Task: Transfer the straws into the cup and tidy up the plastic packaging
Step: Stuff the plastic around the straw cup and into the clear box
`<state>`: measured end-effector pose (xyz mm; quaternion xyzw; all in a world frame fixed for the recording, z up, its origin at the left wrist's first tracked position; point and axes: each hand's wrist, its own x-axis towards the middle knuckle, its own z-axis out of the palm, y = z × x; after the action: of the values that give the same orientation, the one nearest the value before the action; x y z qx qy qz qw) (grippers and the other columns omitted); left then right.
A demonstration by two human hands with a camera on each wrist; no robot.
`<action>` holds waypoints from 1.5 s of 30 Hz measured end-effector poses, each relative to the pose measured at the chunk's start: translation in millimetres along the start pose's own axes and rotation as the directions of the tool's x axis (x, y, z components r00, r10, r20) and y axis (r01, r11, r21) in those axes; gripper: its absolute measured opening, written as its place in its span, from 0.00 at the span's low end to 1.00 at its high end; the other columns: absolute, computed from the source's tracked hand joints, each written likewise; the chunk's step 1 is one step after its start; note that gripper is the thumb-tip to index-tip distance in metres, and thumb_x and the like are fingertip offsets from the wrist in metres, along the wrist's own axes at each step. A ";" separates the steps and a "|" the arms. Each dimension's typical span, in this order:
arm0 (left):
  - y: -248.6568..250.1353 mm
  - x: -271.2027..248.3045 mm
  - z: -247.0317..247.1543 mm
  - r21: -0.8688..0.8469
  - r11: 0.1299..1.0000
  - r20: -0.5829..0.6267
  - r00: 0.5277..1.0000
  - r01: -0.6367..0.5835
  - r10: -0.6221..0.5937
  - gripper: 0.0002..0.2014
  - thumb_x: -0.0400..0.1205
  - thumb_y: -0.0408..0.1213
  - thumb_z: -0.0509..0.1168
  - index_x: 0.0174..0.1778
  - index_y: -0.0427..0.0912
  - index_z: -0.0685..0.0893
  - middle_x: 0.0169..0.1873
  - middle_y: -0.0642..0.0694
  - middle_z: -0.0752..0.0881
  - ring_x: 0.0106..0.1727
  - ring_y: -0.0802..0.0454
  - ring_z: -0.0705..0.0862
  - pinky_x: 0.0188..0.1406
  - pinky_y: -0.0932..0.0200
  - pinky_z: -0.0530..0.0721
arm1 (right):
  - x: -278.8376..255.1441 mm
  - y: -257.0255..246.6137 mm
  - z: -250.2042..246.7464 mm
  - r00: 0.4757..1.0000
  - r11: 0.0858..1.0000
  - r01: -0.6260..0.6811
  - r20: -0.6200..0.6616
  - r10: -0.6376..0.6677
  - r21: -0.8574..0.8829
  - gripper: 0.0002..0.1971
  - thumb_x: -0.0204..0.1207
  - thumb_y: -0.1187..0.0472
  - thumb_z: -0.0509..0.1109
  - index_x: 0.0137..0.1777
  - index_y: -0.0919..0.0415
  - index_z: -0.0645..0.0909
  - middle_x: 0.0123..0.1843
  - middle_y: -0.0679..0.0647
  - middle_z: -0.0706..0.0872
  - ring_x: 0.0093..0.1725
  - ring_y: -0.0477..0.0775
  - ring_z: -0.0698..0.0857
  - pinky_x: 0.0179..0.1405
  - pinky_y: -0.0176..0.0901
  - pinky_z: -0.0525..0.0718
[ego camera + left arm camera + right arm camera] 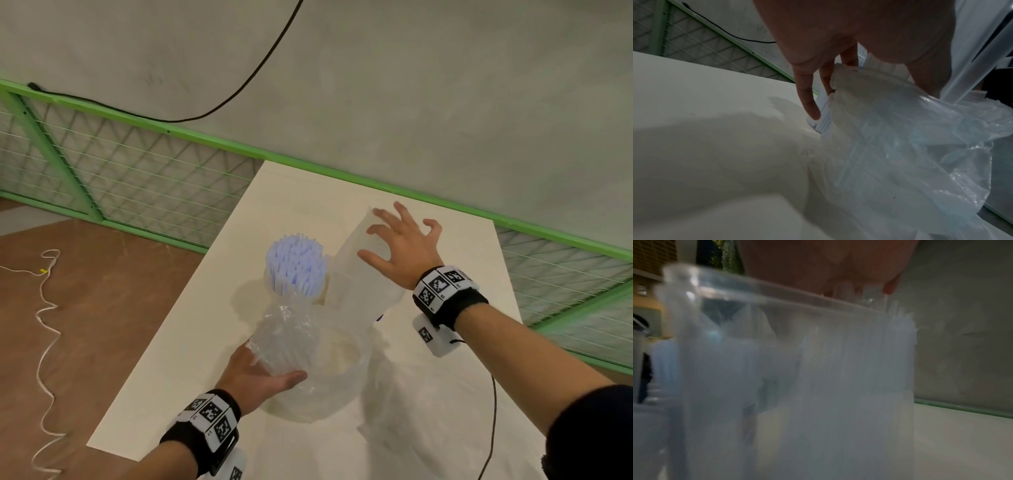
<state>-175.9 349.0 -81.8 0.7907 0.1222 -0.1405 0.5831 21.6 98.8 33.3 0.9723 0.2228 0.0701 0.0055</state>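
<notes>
A bundle of white straws (295,265) stands tilted over the table, its upper ends bare. Crumpled clear plastic wrapping (286,337) covers its lower part. My left hand (263,375) grips that wrapped lower part, thumb in front. The left wrist view shows my fingers (809,104) against the straws (824,116) and the wrapping (900,146). A curved clear rim (360,354), seemingly the cup, shows beside the wrapping. My right hand (399,240) lies with spread fingers on a tall translucent packet (359,284), which holds more straws (898,345).
The white table (212,308) has its left edge close to my left hand. A second clear plastic bag (421,404) lies at the front right. A green mesh fence (137,171) runs behind the table, and a black cable (493,404) trails from my right wrist.
</notes>
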 end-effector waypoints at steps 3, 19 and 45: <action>-4.5 1.7 -0.3 0.030 0.999 -0.001 1.000 0.026 -0.026 0.47 0.53 0.68 0.81 0.68 0.55 0.80 0.55 0.65 0.88 0.58 0.79 0.80 0.59 0.84 0.70 | 9.9 -0.7 3.0 0.994 0.994 -0.108 0.030 0.108 -0.001 0.33 0.68 0.26 0.64 0.71 0.40 0.68 0.86 0.43 0.55 0.85 0.60 0.50 0.70 0.75 0.59; 3.9 2.0 -1.0 0.079 0.997 0.015 1.000 0.009 -0.010 0.46 0.56 0.68 0.79 0.69 0.51 0.80 0.54 0.64 0.88 0.52 0.91 0.74 0.46 0.95 0.60 | 16.1 -0.5 6.4 0.982 0.992 -0.104 0.148 0.114 -0.075 0.51 0.68 0.24 0.64 0.84 0.43 0.45 0.85 0.43 0.54 0.83 0.58 0.57 0.67 0.72 0.69; 14.7 -0.8 -0.3 0.052 0.998 -0.026 0.999 0.033 -0.032 0.29 0.65 0.50 0.83 0.61 0.49 0.83 0.43 0.63 0.87 0.43 0.94 0.72 0.40 0.95 0.62 | -72.7 -57.3 -41.4 0.954 0.723 0.251 -0.039 -0.298 0.644 0.40 0.61 0.73 0.59 0.79 0.64 0.65 0.73 0.57 0.74 0.70 0.48 0.75 0.72 0.33 0.69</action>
<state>-171.3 345.0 -68.4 0.8053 0.1388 -0.1433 0.5582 -73.7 118.0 62.1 0.8730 0.3743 -0.0447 -0.3093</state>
